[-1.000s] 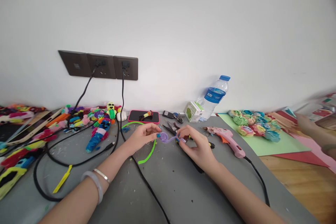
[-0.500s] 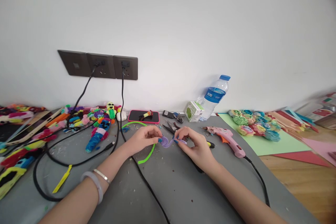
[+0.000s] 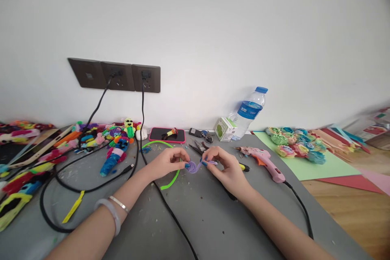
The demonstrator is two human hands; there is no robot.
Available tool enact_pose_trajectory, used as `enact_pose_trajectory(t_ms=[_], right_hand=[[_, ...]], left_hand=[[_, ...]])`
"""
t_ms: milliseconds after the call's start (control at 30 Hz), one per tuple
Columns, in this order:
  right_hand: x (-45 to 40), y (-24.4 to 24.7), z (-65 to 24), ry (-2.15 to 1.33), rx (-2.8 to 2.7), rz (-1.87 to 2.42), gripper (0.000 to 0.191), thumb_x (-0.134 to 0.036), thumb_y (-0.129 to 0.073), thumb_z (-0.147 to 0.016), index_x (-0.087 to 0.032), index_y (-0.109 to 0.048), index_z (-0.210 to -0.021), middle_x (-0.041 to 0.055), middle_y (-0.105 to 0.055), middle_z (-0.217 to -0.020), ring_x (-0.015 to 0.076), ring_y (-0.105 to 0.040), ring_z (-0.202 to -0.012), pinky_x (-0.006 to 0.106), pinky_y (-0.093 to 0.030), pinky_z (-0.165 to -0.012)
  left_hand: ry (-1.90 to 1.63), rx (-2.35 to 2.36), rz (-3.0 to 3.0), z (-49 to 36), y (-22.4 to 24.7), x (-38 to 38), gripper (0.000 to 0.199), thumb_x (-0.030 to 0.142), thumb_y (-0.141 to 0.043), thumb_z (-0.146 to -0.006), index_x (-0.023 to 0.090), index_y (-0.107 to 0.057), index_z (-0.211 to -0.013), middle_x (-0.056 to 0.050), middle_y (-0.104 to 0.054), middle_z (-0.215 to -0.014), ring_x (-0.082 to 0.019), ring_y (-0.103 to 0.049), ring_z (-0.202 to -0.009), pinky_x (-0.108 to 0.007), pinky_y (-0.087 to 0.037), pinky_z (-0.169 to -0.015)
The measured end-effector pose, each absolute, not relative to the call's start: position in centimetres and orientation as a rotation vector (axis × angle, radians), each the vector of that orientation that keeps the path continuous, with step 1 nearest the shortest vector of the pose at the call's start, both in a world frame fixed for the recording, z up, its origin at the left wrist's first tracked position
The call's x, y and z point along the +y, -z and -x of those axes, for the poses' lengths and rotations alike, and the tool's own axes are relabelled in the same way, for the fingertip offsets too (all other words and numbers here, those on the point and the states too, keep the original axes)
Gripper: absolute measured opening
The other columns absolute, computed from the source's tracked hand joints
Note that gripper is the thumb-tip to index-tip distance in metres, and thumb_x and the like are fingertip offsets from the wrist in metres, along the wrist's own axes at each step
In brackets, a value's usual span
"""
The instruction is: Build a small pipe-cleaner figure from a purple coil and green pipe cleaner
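Purple fuzzy strip (image 3: 192, 167): located at the centre of the frame, slightly below mid-height, one end wound into a flat coil, the other drawn out toward the right. Left hand (image 3: 170, 161): thumb and fingers closed on the left edge of the coil. Right hand (image 3: 228, 167): thumb and forefinger pinched together on the uncoiled length, its tip protruding beyond them. A bright green strip (image 3: 174, 178) lies curved on the grey tabletop (image 3: 189, 227), partly hidden behind the left hand. Behind the hands, near the wall, lie a phone (image 3: 157, 134) in a pink case and a set of keys (image 3: 208, 138); the bottle (image 3: 250, 110) leans against the wall beside a small box (image 3: 224, 129). Right of centre rests a pink glue gun (image 3: 265, 161). Paper flowers (image 3: 300, 143) sit on a light green sheet (image 3: 319, 170) at the right; colourful fuzzy figures (image 3: 114, 158) occupy the left.
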State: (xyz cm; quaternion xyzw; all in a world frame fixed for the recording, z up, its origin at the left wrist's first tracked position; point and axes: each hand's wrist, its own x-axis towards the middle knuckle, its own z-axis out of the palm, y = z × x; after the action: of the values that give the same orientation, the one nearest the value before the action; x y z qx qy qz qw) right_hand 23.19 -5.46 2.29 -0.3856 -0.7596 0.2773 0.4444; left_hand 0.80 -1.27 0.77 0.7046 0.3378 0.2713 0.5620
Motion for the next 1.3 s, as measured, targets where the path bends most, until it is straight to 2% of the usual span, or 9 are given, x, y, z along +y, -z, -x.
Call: enact_pose_trajectory(t_ms=[133,267,467,600,933,1300], right_hand=[[-5.25,-2.12,-23.30,-0.715,-1.859,0.970,0.007,-0.020,-0.053,-0.090,-0.023,-0.051,-0.084,0.0048,-0.061,-0.085,0.0173,-0.059,-0.078,0.028,-0.047,-0.066],[-5.11,-2.11,-23.32,-0.698,-1.901,1.043,0.003,-0.024,-0.054,-0.090,-0.022,-0.056,-0.091,0.0059,-0.062,-0.087,0.0178,-0.059,-0.076,0.029,-0.046,-0.064],[-5.00,-2.46,-23.27,-0.748,-1.975,1.100,0.005,-0.025,-0.055,-0.089,-0.021,-0.058,-0.088,0.0026,-0.060,-0.078,0.0151,-0.053,-0.066,0.026,-0.041,-0.058],[-4.90,-2.21,-23.44,-0.866,-1.938,1.101,0.007,-0.027,-0.054,-0.090,-0.021,-0.058,-0.087,0.0032,-0.061,-0.079,0.0164,-0.056,-0.071,0.027,-0.044,-0.062],[-4.89,-1.83,-23.49,-0.881,-1.919,1.072,0.007,-0.027,-0.055,-0.089,-0.022,-0.058,-0.086,0.0046,-0.064,-0.084,0.0189,-0.060,-0.080,0.030,-0.048,-0.070],[-4.96,-2.23,-23.30,-0.854,-1.959,1.096,0.009,-0.024,-0.054,-0.089,-0.021,-0.060,-0.084,0.0043,-0.064,-0.081,0.0179,-0.059,-0.075,0.028,-0.045,-0.064]], left_hand=[[-0.634,0.812,-1.640,-0.83,-0.85,-1.28,0.025,0.031,-0.061,-0.084,0.016,-0.067,-0.104,-0.005,-0.064,-0.085,-0.014,-0.054,-0.070,-0.025,-0.041,-0.062],[-0.651,0.832,-1.640,-0.94,-1.07,-1.31,0.021,0.032,-0.062,-0.083,0.015,-0.069,-0.092,-0.006,-0.067,-0.085,-0.015,-0.056,-0.071,-0.026,-0.043,-0.064],[-0.696,0.822,-1.624,-0.89,-0.85,-1.20,0.019,0.031,-0.061,-0.083,0.016,-0.068,-0.091,-0.006,-0.067,-0.088,-0.016,-0.059,-0.077,-0.027,-0.044,-0.069],[-0.698,0.841,-1.618,-0.93,-0.93,-1.23,0.019,0.030,-0.061,-0.083,0.015,-0.067,-0.090,-0.007,-0.067,-0.087,-0.017,-0.059,-0.077,-0.027,-0.045,-0.069],[-0.682,0.858,-1.715,-1.16,-1.09,-1.31,0.015,0.028,-0.059,-0.082,0.016,-0.065,-0.088,-0.002,-0.061,-0.079,-0.013,-0.049,-0.065,-0.024,-0.038,-0.060],[-0.594,0.852,-1.794,-1.09,-1.22,-1.47,0.024,0.037,-0.062,-0.082,0.016,-0.070,-0.088,0.002,-0.050,-0.062,-0.010,-0.037,-0.055,-0.023,-0.027,-0.050]])
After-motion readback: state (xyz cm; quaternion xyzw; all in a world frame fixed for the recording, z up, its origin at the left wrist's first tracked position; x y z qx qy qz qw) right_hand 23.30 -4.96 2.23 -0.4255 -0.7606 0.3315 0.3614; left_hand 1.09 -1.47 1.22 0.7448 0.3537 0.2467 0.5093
